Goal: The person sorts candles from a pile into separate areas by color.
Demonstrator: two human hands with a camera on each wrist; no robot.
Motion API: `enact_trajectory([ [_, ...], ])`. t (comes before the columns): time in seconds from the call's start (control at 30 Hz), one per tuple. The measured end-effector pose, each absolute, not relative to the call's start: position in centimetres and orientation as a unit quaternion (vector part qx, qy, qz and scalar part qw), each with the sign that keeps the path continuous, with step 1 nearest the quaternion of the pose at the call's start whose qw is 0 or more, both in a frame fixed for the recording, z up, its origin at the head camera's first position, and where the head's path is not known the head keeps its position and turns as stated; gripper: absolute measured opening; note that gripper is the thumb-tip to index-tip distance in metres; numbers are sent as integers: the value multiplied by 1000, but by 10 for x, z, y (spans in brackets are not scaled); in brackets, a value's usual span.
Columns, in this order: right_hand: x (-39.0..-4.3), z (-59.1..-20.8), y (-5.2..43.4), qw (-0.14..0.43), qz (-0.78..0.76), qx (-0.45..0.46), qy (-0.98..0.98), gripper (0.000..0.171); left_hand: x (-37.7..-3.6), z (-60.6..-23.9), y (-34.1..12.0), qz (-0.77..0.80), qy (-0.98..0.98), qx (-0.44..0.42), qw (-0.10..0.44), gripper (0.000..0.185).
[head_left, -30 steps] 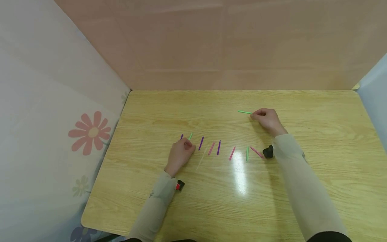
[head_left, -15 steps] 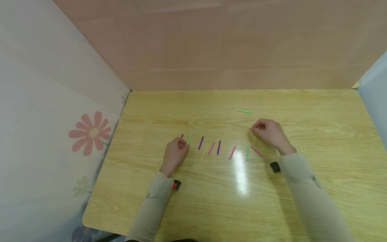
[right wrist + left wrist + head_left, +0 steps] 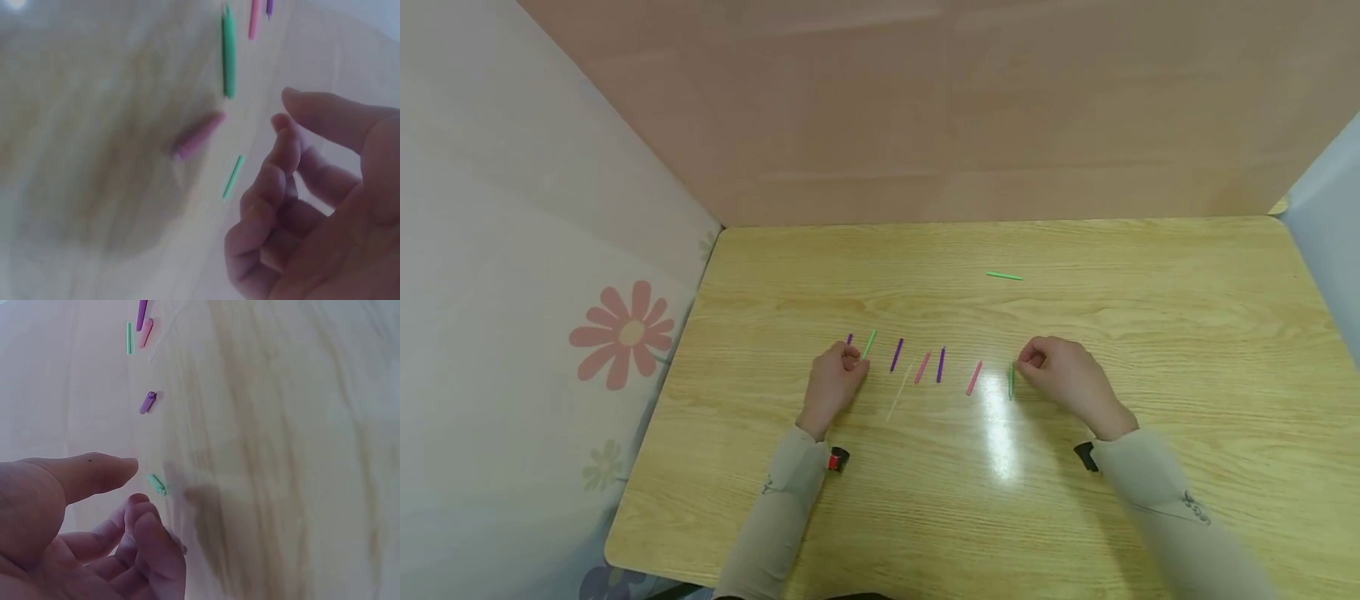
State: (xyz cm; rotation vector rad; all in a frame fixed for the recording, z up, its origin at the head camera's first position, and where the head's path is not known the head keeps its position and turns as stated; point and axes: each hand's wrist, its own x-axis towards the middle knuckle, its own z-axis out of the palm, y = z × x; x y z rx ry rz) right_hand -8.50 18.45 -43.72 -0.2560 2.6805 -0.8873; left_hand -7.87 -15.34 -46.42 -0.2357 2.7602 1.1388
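Small slim sticks with wick-like tips lie on the wooden table. In the head view my left hand [image 3: 835,383] is at the lower end of a green stick [image 3: 869,343], partly over a purple stick [image 3: 850,338]. The left wrist view shows thumb and fingers apart, with the green stick [image 3: 157,484] beyond them. My right hand [image 3: 1069,382] is beside another green stick [image 3: 1011,382], fingertips at its upper end. A pink stick [image 3: 200,136], hidden under this hand in the head view, lies below its fingers. Between the right thumb and index finger shows a gap with nothing in it.
Between the hands lie purple sticks [image 3: 897,355] and pink sticks [image 3: 973,377], loosely in a row, with a pale thin strip [image 3: 900,392]. Farther back lies a lone green stick [image 3: 1004,275]. A beige backdrop [image 3: 955,117] rises behind the table, a flowered curtain [image 3: 565,250] at left.
My right hand has left the far green stick and come down toward the near green and pink ones. My left hand has shifted slightly left, uncovering more of its green stick.
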Motion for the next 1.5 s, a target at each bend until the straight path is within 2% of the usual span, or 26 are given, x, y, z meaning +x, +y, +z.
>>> enact_trajectory([
  [0.27,-69,-441,177,174,-286,-53,941,21,-78,-465,-153,373,921,-82,78,25],
  [0.57,-62,-449,170,172,-275,-49,945,25,-79,-469,-153,373,920,-85,85,27],
  [1.5,-56,-451,165,190,-262,-41,945,20,-83,-468,-148,347,928,-94,97,26],
])
